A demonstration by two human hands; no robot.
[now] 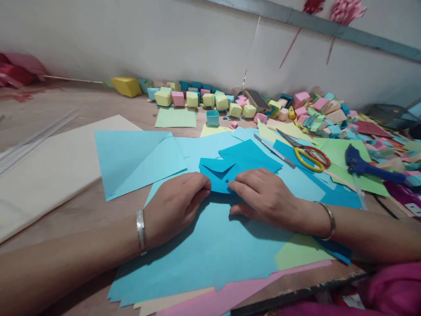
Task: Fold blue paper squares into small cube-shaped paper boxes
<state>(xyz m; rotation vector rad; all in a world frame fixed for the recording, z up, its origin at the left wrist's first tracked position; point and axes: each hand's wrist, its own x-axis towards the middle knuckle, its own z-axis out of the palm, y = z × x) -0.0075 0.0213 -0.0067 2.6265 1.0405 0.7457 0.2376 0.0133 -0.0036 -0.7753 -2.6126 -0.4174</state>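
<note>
Magenta cloth (396,287) lies nearest, beside a brown wooden table (131,109) strewn with light-blue paper sheets (210,250) before a plain whitish wall (148,39). Over these sheets, the left hand (179,199) pinches a deep-blue paper piece (216,182); the right hand (268,199), thumb and fingers apart, touches its right side.

No text, label, brand, number or sign can be read, whether on the blue paper (217,180), the knife (275,150), the scissors (300,146) or the glue gun (357,163).
</note>
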